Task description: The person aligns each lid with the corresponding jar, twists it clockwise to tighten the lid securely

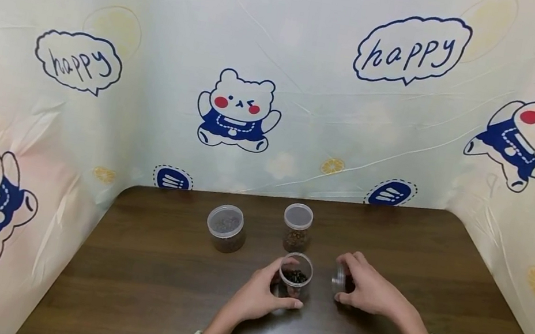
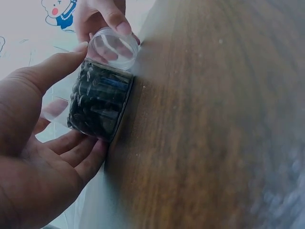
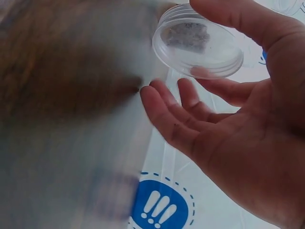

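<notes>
A clear round jar (image 1: 292, 289) without a lid stands upright on the table, partly filled with small dark pieces. My left hand (image 1: 254, 296) grips it from the left, thumb at the near side and fingers round the far side. Through the wall in the left wrist view, the dark contents (image 2: 97, 100) look nearly black. To the right of the jar, my right hand (image 1: 374, 289) holds a clear plastic lid (image 1: 338, 277) on edge, apart from the jar. The right wrist view shows the lid (image 3: 200, 47) between thumb and index finger, the other fingers spread loosely.
Two lidded clear jars stand farther back on the brown wooden table (image 1: 139, 281): a wide jar (image 1: 227, 231) at left and a narrower jar (image 1: 296, 230) with brown contents behind the open one. A printed cloth (image 1: 305, 126) hangs behind and beside the table.
</notes>
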The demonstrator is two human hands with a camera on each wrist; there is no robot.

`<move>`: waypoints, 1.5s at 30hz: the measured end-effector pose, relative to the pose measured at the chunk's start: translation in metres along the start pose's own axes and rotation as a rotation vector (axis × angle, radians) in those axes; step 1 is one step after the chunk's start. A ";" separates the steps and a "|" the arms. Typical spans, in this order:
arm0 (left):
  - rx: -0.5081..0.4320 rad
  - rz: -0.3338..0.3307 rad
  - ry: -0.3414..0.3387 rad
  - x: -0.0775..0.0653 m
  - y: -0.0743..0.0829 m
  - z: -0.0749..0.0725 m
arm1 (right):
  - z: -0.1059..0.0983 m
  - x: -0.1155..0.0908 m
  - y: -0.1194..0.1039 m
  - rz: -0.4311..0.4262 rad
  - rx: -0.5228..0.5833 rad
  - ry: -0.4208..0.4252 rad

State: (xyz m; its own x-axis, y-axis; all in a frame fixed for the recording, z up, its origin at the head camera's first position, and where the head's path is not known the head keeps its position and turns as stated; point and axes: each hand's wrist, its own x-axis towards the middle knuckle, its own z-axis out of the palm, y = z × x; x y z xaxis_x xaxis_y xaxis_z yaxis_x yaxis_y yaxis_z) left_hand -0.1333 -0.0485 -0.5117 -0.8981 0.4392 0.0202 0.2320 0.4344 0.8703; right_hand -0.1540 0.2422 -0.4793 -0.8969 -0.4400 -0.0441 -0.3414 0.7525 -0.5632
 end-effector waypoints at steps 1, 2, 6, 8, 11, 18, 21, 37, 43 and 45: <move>0.004 -0.002 0.001 0.000 0.000 -0.001 | 0.000 0.000 0.000 0.001 -0.001 0.001; 0.006 -0.004 0.003 0.000 0.000 -0.001 | 0.000 0.000 0.001 -0.004 0.001 0.003; 0.008 0.002 -0.001 0.001 0.000 -0.001 | -0.003 -0.001 0.004 -0.002 0.028 0.012; 0.001 0.008 -0.004 0.001 0.001 0.000 | -0.007 -0.003 0.005 0.006 0.048 0.023; -0.008 0.008 -0.002 0.001 0.001 0.000 | -0.013 -0.004 0.004 0.002 0.066 0.053; -0.017 0.009 0.006 -0.001 0.001 -0.001 | -0.024 -0.007 -0.003 -0.069 0.082 0.160; -0.020 0.014 0.006 -0.001 0.002 -0.002 | -0.029 -0.006 -0.009 -0.097 0.100 0.190; -0.031 0.018 -0.002 -0.001 -0.004 -0.002 | -0.033 0.011 -0.055 -0.320 0.179 0.111; -0.043 0.014 -0.001 -0.001 -0.005 -0.001 | -0.021 0.014 -0.069 -0.366 0.212 0.036; -0.047 0.014 0.004 -0.001 -0.005 -0.001 | -0.018 0.016 -0.072 -0.375 0.213 0.022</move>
State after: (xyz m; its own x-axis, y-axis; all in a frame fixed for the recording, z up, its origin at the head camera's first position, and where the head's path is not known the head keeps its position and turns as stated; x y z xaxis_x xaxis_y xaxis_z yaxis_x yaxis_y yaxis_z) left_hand -0.1340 -0.0519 -0.5152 -0.8964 0.4418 0.0350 0.2271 0.3903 0.8922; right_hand -0.1485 0.1899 -0.4250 -0.7281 -0.6517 0.2125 -0.5816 0.4232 -0.6947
